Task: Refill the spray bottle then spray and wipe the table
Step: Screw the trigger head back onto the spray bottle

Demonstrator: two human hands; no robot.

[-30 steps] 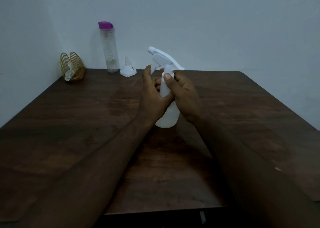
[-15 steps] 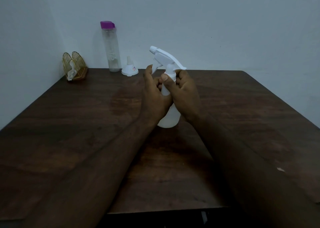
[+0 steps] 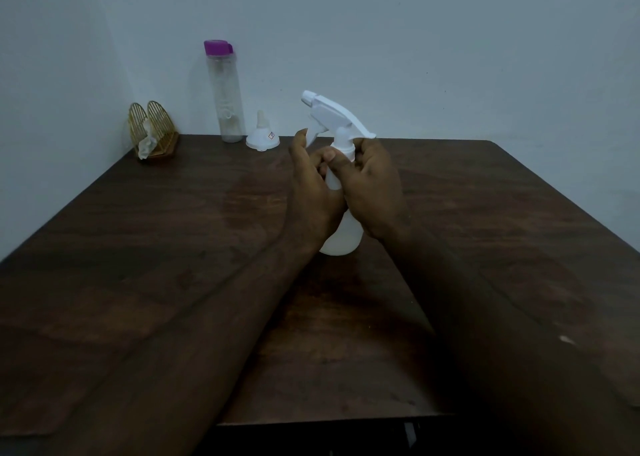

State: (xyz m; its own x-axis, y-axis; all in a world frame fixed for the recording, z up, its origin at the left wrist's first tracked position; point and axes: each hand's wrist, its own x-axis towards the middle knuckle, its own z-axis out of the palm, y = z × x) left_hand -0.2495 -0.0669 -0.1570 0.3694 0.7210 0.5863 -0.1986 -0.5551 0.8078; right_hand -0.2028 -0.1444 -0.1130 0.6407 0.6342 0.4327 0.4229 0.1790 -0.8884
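You had both grips closed on the spray bottle (image 3: 341, 237): left hand (image 3: 311, 192) round the body, right hand (image 3: 375, 192) pinching the collar. Your best course was steadying below and twisting only above. The funnel (image 3: 261, 136) stood at eleven o'clock.

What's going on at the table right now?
A person has both hands on the white spray bottle, which stands upright on the dark wooden table. The left hand holds its body and neck, and the right hand pinches the collar under the trigger head, which is on the bottle. A purple-capped water bottle, a white funnel and a gold holder stand untouched at the table's far edge.
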